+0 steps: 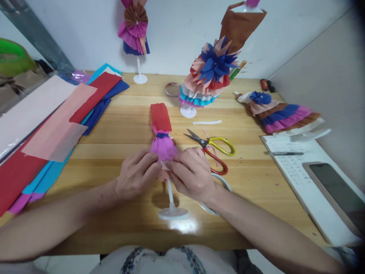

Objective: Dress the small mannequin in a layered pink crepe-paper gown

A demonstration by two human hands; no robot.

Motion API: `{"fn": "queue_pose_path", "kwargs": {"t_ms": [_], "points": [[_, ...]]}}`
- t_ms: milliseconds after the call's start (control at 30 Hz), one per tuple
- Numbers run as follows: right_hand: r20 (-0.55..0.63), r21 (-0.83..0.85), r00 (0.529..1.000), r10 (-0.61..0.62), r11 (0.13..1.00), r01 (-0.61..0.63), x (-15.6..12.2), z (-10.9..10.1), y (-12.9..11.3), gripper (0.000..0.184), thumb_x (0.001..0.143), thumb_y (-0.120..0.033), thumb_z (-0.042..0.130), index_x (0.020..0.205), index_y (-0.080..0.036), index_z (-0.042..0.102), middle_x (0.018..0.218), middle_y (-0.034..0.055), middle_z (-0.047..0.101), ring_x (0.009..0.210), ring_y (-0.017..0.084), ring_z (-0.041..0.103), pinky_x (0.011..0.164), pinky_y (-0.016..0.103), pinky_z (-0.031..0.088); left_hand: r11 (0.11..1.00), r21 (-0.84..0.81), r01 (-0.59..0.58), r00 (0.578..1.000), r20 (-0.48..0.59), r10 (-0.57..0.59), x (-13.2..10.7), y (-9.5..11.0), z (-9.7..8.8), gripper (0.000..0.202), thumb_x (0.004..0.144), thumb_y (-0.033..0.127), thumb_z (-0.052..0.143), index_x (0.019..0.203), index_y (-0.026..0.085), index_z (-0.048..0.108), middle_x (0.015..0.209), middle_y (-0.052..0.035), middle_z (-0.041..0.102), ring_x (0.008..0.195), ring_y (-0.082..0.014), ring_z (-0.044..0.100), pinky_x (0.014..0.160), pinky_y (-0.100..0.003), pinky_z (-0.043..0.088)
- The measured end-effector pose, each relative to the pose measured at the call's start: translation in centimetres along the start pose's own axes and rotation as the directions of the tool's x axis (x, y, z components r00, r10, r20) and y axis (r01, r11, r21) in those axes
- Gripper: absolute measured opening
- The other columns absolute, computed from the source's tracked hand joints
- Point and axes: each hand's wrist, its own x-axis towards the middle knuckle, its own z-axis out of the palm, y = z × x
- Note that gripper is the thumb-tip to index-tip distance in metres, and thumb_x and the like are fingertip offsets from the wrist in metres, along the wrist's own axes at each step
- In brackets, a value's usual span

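A small paper doll (pixel 163 140) lies flat on the wooden table (pixel 128 125), with a red paper top, a blue waistband and a purple crepe skirt. Its white stem and round stand (pixel 172 211) point toward me. My left hand (pixel 137 174) and my right hand (pixel 191 174) meet at the skirt's lower edge, fingers pinched together on the purple and pale pink paper there. Under my right wrist lies a ring of clear tape (pixel 217 198), partly hidden.
Scissors (pixel 212 146) with yellow and red handles lie right of the doll. Stacked coloured paper sheets (pixel 48 129) cover the left side. Finished paper dolls (pixel 209 78) (pixel 281 112) stand and lie behind. A clipboard with pen (pixel 288 160) and a phone (pixel 336 190) sit at right.
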Motion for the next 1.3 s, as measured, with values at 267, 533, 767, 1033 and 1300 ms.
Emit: {"fn": "queue_pose_path", "kwargs": {"t_ms": [267,533,767,1033,1300], "points": [[-0.051,0.045,0.998,-0.035,0.998,0.038,-0.10,0.16,0.04,0.020,0.086,-0.009,0.055,0.071,-0.016,0.065,0.065,0.0038,0.061,0.063,0.014,0.052,0.056,0.029,0.038,0.996,-0.025,0.080,0.997,-0.009,-0.080,-0.69,-0.01,0.50,0.013,0.086,0.011,0.054,0.078,0.019,0.048,0.076,-0.0024,0.059,0.069,-0.0150,0.053,0.063,-0.026,0.043],[-0.010,0.091,0.997,-0.080,0.993,0.081,-0.24,0.06,-0.06,0.023,0.083,-0.008,0.052,0.063,-0.018,0.060,0.059,0.0026,0.055,0.057,0.014,0.045,0.053,0.029,0.036,0.994,-0.021,0.106,0.994,-0.040,-0.106,-0.65,-0.14,0.49,0.019,0.086,0.017,0.056,0.072,0.020,0.044,0.074,-0.0017,0.059,0.066,-0.0131,0.053,0.061,-0.024,0.041],[0.002,0.113,1.000,0.021,0.993,-0.021,-0.15,-0.02,0.08,0.014,0.077,-0.011,0.052,0.084,-0.015,0.064,0.068,0.0062,0.061,0.066,0.018,0.053,0.058,0.031,0.041,0.994,0.016,0.112,0.994,-0.020,-0.112,-0.71,-0.01,0.49,0.017,0.087,0.018,0.055,0.074,0.020,0.045,0.076,-0.0023,0.059,0.069,-0.0131,0.053,0.062,-0.025,0.041],[0.017,0.089,1.000,0.017,0.996,-0.019,-0.04,-0.16,-0.11,0.013,0.084,-0.019,0.054,0.075,-0.017,0.062,0.065,0.0032,0.058,0.063,0.016,0.050,0.057,0.032,0.033,0.996,0.045,0.082,0.997,-0.003,-0.082,-0.85,0.00,0.40,0.020,0.086,0.014,0.056,0.071,0.020,0.044,0.071,-0.0007,0.056,0.065,-0.0140,0.047,0.057,-0.026,0.036],[0.067,0.047,0.998,-0.001,0.999,-0.002,-0.29,0.27,0.07,0.017,0.083,-0.012,0.056,0.071,-0.017,0.064,0.064,0.0028,0.057,0.064,0.017,0.047,0.059,0.033,0.030,0.998,0.060,0.037,0.999,0.038,-0.039,-0.49,0.44,-0.31,0.026,0.085,0.006,0.053,0.065,0.019,0.043,0.062,0.0000,0.049,0.061,-0.0144,0.040,0.054,-0.027,0.032]]}}
